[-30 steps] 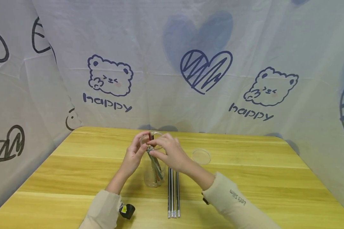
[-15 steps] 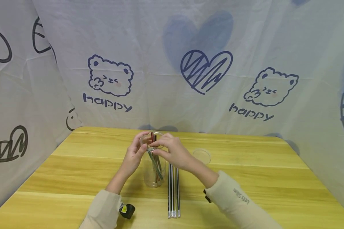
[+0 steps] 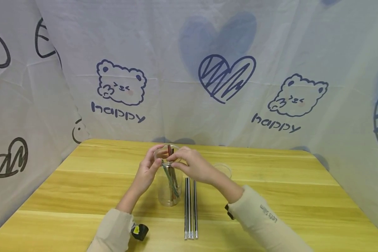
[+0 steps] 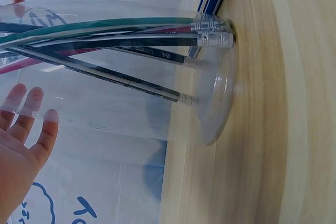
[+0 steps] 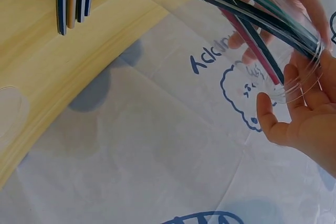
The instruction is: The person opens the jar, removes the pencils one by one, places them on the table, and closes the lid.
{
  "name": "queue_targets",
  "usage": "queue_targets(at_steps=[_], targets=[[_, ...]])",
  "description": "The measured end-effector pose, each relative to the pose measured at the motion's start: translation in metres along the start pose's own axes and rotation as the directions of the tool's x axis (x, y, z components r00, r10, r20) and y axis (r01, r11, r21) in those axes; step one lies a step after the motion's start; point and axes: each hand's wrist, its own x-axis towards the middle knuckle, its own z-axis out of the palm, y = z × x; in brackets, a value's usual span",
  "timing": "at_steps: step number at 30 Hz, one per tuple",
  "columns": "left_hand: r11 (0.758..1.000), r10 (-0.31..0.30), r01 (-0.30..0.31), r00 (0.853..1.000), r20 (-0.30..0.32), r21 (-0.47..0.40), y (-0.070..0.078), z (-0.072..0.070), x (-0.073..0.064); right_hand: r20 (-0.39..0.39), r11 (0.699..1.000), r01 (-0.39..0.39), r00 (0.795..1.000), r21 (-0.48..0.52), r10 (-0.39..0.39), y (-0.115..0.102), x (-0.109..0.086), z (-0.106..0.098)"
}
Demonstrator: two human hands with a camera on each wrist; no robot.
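A clear plastic jar [image 3: 164, 190] stands upright on the table, with several green, red and dark striped pencils [image 4: 147, 38] leaning inside it, eraser ends down. My left hand [image 3: 148, 171] holds the jar near its mouth; in the left wrist view, fingers [image 4: 32, 100] rest against the jar's side. At the jar's opening, my right hand [image 3: 193, 166] has its index finger inside the rim and seems to pinch pencil tops with the thumb, though the contact is partly hidden. In the right wrist view, that hand [image 5: 307, 111] is beside the rim and upper pencil ends [image 5: 273, 74].
Several dark striped pencils [image 3: 190, 210] lie side by side, right of the jar. A clear round lid [image 3: 227, 168] lies behind the right wrist, partly covered. The wooden table [image 3: 286, 196] meets a printed white curtain [image 3: 182, 115] at its far edge.
My right hand has shifted slightly right across the jar's mouth, and the red and dark pencil tops have moved right too. The left hand and jar have stayed put.
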Motion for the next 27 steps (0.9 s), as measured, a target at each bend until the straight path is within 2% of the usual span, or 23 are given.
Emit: queue_targets(at_steps=[8,15,18,21,24,27], targets=[[1.0,-0.016,0.016,1.0,0.0,-0.005,0.0012,0.0,0.0006,-0.001,0.999,-0.031,1.0,0.019,0.031,-0.0003,0.0014,-0.0017],[1.0,-0.02,0.02,1.0,0.0,0.003,0.0017,-0.0002,0.0017,-0.026,0.998,0.013,1.0,0.059,-0.011,0.0002,0.0031,-0.0034],[1.0,-0.017,0.017,1.0,-0.002,0.007,0.0017,-0.0003,0.0025,-0.096,0.996,0.035,0.995,0.084,-0.027,0.0008,0.0036,-0.005],[1.0,-0.018,0.018,1.0,-0.005,0.013,0.0019,-0.0005,0.0028,-0.198,0.991,0.045,0.98,0.123,-0.02,0.0029,0.0042,-0.0064],[0.999,-0.021,0.021,1.0,-0.008,0.024,0.0024,-0.0006,0.0028,-0.297,0.98,0.069,0.955,0.185,-0.011,0.0046,0.0045,-0.0076],[0.999,-0.027,0.027,1.0,-0.012,0.032,0.0027,-0.0006,0.0026,-0.391,0.966,0.131,0.92,0.223,-0.035,0.0055,0.0047,-0.008]])
